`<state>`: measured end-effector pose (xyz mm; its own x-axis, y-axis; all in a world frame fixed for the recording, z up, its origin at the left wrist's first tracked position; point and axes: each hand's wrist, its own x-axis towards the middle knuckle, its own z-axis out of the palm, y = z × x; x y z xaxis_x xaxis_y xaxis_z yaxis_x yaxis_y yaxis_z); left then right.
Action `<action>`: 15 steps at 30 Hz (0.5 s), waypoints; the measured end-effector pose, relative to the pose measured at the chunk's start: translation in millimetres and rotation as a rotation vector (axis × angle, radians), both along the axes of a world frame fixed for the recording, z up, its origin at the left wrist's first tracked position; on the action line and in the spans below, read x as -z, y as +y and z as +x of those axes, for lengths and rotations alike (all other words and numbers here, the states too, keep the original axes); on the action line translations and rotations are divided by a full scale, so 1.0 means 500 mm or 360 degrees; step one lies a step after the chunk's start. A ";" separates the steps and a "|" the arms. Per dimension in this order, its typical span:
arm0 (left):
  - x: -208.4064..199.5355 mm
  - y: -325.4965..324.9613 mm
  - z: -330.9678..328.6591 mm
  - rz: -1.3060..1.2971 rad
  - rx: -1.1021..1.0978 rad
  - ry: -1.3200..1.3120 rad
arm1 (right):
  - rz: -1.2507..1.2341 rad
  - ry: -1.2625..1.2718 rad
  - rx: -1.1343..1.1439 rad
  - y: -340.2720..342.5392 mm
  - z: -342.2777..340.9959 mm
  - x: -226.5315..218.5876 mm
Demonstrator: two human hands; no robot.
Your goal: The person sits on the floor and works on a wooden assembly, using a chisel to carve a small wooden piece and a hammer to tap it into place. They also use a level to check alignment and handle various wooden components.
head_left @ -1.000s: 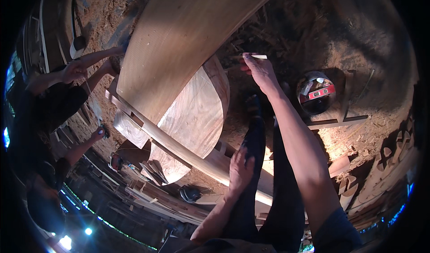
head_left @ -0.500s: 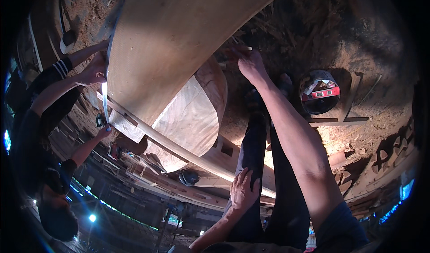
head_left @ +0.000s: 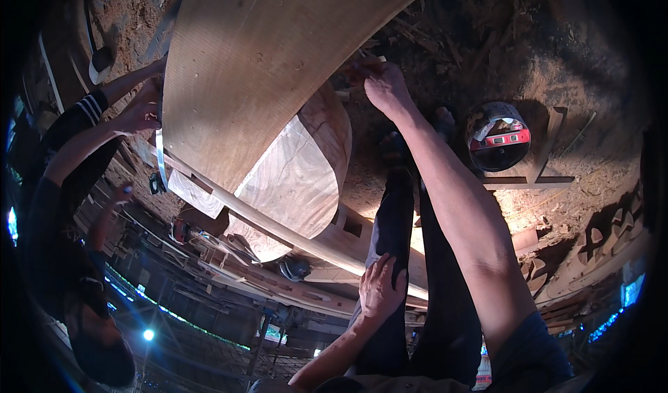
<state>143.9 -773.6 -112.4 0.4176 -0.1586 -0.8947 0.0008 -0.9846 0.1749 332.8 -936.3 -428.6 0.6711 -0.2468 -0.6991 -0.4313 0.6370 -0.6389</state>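
Observation:
A broad, curved wooden board [head_left: 236,66] spans the upper middle of the view. At its right edge my right hand [head_left: 385,87] is closed, the arm stretched far forward. Its fingers are in shadow, and a small pale piece shows at their top; what they grip is unclear. My left hand [head_left: 379,292] lies with fingers apart on my dark trouser leg [head_left: 390,233]. Below the board is a rounded slab of pale wood [head_left: 296,177]. A co-worker's hand [head_left: 139,118] is at the board's left edge, beside a thin, shiny strip [head_left: 161,158].
A round container [head_left: 499,158] holding a red spirit level [head_left: 502,139] stands on the sawdust-covered ground at right. Wooden battens [head_left: 529,182] lie beside it. A long wooden rail [head_left: 306,243] crosses toward my legs. The co-worker [head_left: 90,309] is at the left.
The co-worker's lower hand has moved left, away from the shiny strip's lower end. The co-worker's head has shifted slightly right. My hands have stayed nearly in place.

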 end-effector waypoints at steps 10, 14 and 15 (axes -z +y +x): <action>0.005 0.012 -0.002 -0.0007 -0.0006 0.0002 | -0.0264 -0.0179 -0.0189 -0.014 -0.009 -0.017; 0.006 0.015 -0.001 -0.0007 0.0004 -0.0006 | 0.0357 -0.0256 0.0166 -0.007 -0.013 0.009; 0.006 0.016 0.000 -0.0012 -0.0001 -0.0002 | 0.0172 -0.0134 -0.0003 -0.005 -0.013 0.022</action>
<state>143.7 -765.8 -115.6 0.4189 -0.1652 -0.8929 0.0013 -0.9832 0.1826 326.3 -938.5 -439.4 0.7290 -0.1716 -0.6627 -0.3802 0.7034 -0.6005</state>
